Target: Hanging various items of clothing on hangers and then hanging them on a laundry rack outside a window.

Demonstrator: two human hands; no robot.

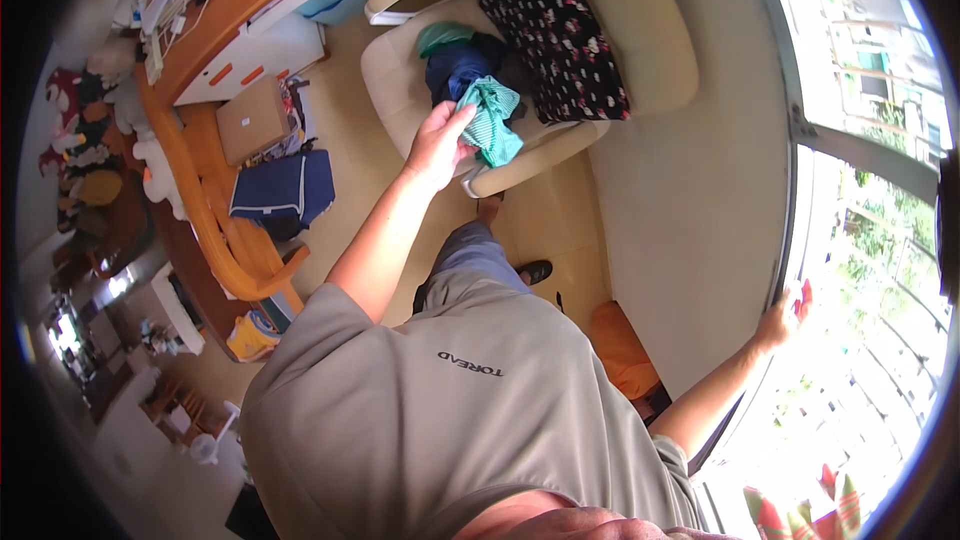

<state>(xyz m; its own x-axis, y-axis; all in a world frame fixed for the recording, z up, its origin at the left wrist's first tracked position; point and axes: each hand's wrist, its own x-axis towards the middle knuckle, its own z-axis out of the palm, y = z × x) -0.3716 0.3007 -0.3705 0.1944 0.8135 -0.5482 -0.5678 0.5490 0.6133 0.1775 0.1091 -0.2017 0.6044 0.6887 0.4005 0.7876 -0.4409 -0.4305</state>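
Note:
My left hand (438,148) reaches out over the front of a cream armchair (390,65), pinching a green striped cloth garment (492,120) that hangs in folds. Just beyond it, a heap of dark blue clothes (458,70) and a green piece of cloth (443,37) lies on the seat. Far to the right, my right hand (782,322) is raised at the bright window, its fingers closed. Something small and red (804,298) shows at its fingertips; glare hides what it is.
A black patterned cushion (555,30) leans on the chair's backrest. To the left stand an orange wooden bench (215,230), a cardboard box (255,120) and a dark blue bag (285,190). A window frame (870,160) and railing border the right side. An orange object (622,350) sits by the wall.

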